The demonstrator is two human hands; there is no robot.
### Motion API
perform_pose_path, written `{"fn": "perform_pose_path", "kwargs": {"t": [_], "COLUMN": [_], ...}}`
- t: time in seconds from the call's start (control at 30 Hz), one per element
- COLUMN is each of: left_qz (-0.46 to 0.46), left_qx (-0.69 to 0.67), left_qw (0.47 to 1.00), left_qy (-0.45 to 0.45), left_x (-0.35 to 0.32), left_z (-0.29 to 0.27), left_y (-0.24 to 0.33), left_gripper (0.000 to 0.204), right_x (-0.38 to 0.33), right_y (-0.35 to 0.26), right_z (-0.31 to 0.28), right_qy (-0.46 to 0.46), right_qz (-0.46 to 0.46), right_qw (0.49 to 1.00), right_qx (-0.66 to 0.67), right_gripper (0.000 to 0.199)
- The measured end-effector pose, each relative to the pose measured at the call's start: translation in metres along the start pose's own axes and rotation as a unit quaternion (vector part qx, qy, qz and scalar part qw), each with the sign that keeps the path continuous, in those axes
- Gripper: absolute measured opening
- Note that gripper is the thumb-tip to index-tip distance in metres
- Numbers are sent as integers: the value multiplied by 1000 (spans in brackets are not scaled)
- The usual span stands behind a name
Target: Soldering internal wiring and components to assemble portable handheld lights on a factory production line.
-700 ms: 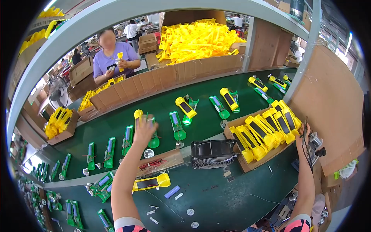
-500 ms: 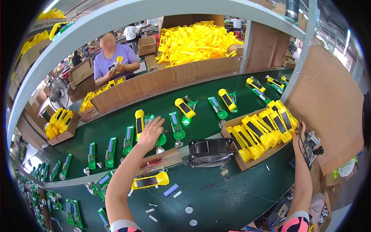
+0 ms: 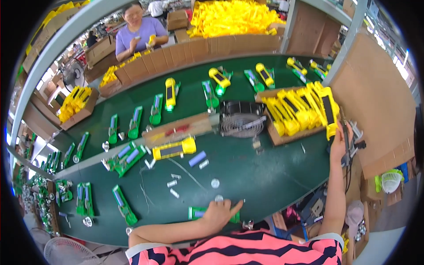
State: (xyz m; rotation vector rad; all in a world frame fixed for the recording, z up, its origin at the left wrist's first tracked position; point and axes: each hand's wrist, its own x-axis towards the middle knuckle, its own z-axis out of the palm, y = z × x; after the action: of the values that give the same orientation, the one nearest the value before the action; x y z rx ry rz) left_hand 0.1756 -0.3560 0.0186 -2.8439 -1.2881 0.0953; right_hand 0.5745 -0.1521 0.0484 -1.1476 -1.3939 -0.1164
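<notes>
Left hand over a green casing on the bench, right hand at the foot of a yellow casing

The left hand (image 3: pixel 217 216) lies palm down with its fingers bent over the green casing (image 3: pixel 196 213), whose ends peek out at 9 and 3 o'clock from it; whether it grips the casing I cannot tell. A silver cup (image 3: pixel 248 225) sits just beside at 4 o'clock, and a pale disc (image 3: pixel 215 183) rests on the bench (image 3: pixel 274 176) at 12. The right hand (image 3: pixel 339 140) has its fingers drawn close together, the yellow casing (image 3: pixel 328 108) rising from them at 11 o'clock; blur hides whether they pinch it. The carton (image 3: pixel 291 140) of yellow casings stands at 10 o'clock from that hand
</notes>
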Motion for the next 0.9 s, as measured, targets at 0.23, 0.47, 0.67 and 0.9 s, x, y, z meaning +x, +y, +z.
{"fn": "perform_pose_path", "kwargs": {"t": [0.23,0.47,0.67,0.9], "left_qz": [-70,-70,30,-141], "left_qx": [-425,-363,-297,-692], "left_qw": [903,922,945,658], "left_qy": [-9,113,132,263], "left_x": [-11,-18,-21,-26], "left_z": [-1,-1,-1,6], "left_y": [-29,-7,4,1], "left_gripper": [52,35,26,15], "right_x": [-134,-193,-208,-208], "right_y": [-141,-157,-169,-174], "right_z": [19,50,50,44], "right_qy": [-223,-433,-396,-396], "right_qz": [-35,61,69,137], "right_qw": [974,867,894,887], "right_qx": [-19,237,200,196], "right_gripper": [31,36,36,33]}}
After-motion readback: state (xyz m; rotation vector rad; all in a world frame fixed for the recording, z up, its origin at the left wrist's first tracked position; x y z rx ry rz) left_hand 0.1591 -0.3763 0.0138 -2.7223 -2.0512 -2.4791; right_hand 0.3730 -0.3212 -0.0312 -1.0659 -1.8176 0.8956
